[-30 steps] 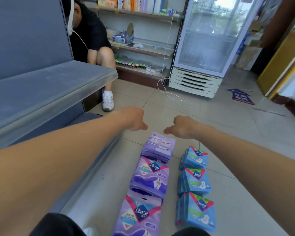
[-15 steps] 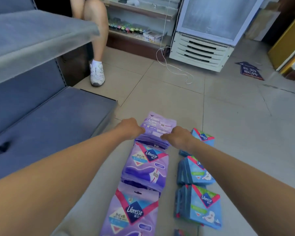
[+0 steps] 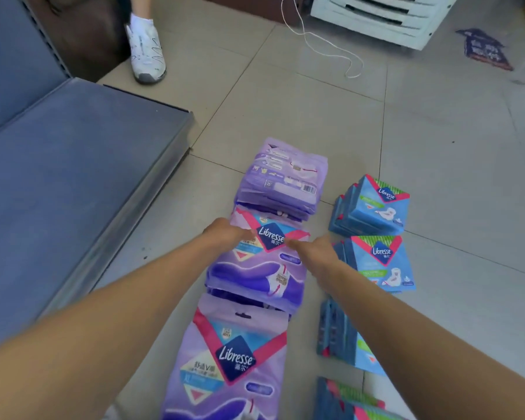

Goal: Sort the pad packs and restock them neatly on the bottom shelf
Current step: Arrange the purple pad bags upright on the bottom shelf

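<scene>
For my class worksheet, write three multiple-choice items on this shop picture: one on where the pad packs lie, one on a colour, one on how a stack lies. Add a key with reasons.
1. Where do the pad packs lie relative to the bottom shelf?
A. On it
B. On the floor beside it
C. Behind it

2. What colour is the column nearer the shelf?
A. Purple
B. Blue
C. Yellow

3. How does the farthest purple stack lie?
A. Logo side up
B. Standing on edge
C. Barcode side up

Key:
1 B: every pack rests on the floor tiles, to the right of the shelf.
2 A: the purple packs run next to the shelf, and the blue packs lie farther right.
3 C: its barcode faces up and no logo shows.
</scene>
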Demonstrator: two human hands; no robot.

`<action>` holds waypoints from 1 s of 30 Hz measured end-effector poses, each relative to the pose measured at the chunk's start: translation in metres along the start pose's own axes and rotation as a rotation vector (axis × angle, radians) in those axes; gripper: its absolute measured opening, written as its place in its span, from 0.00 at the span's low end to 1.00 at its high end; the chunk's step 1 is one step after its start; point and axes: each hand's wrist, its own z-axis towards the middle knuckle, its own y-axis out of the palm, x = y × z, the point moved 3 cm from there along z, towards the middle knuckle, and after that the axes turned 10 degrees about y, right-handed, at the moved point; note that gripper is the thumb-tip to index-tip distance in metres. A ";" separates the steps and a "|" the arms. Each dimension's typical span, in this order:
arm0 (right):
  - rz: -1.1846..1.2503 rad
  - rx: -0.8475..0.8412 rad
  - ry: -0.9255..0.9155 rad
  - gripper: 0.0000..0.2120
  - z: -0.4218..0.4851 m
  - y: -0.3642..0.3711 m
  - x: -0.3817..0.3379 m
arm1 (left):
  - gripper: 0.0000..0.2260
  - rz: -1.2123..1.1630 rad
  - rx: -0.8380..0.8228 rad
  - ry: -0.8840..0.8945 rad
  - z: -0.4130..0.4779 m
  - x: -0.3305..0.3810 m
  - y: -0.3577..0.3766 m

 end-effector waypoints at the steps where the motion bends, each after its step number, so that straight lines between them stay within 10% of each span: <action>1: 0.013 -0.026 0.021 0.14 0.003 0.002 0.002 | 0.14 -0.012 -0.008 0.001 0.001 -0.001 0.001; 17: 0.099 -0.102 0.032 0.24 -0.038 -0.003 -0.022 | 0.18 -0.052 0.114 0.100 -0.029 0.024 -0.025; 30: 0.284 -0.112 -0.454 0.17 -0.255 -0.066 -0.136 | 0.14 -0.447 0.314 0.492 -0.201 0.142 -0.194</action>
